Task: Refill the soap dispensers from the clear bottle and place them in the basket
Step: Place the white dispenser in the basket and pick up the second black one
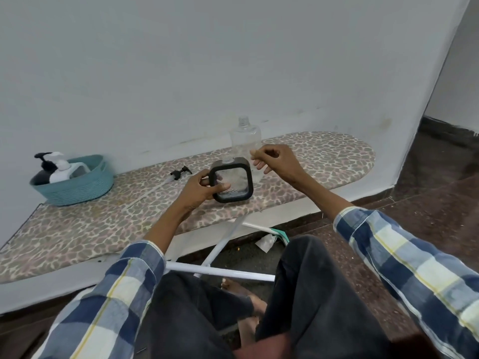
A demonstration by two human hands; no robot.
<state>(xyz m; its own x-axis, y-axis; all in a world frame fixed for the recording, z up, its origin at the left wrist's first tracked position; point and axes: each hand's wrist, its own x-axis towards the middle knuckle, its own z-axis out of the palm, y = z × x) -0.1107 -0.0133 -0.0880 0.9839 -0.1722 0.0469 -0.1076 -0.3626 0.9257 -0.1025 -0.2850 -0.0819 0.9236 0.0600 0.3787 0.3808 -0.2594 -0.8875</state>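
At frame centre our left hand (204, 186) gripped the square dispenser (232, 183), pump off. Our right hand (274, 159), loosely curled, holding nothing, hovered by the clear bottle (245, 139). We judged pouring came next; the basket (75, 183) waited at left.

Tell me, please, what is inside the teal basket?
Inside the teal basket lie a dark dispenser with a black pump and a white dispenser with a white pump. The basket wall hides their lower parts.

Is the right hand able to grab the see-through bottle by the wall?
Probably yes. The right hand hovers just in front of the clear bottle, holding nothing, with nothing between them. The left hand is busy gripping the square dispenser.
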